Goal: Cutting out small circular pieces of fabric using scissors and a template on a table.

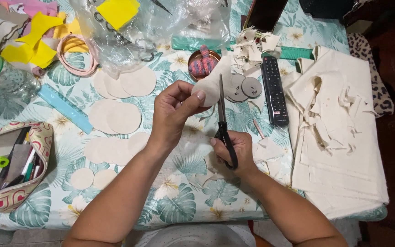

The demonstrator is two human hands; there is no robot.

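Head view: left hand [175,107] pinches the cream fabric piece [212,82]; right hand [232,148] grips black scissors [222,126] (blades shut) beside the remote control [274,90]; turning fabric steadily should keep the curve clean.

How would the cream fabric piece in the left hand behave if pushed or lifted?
Probably floppy: the fabric piece bends where the left hand pinches it. Likely light, since fingertips alone hold it. Unlikely to roll; it looks flat and thin.
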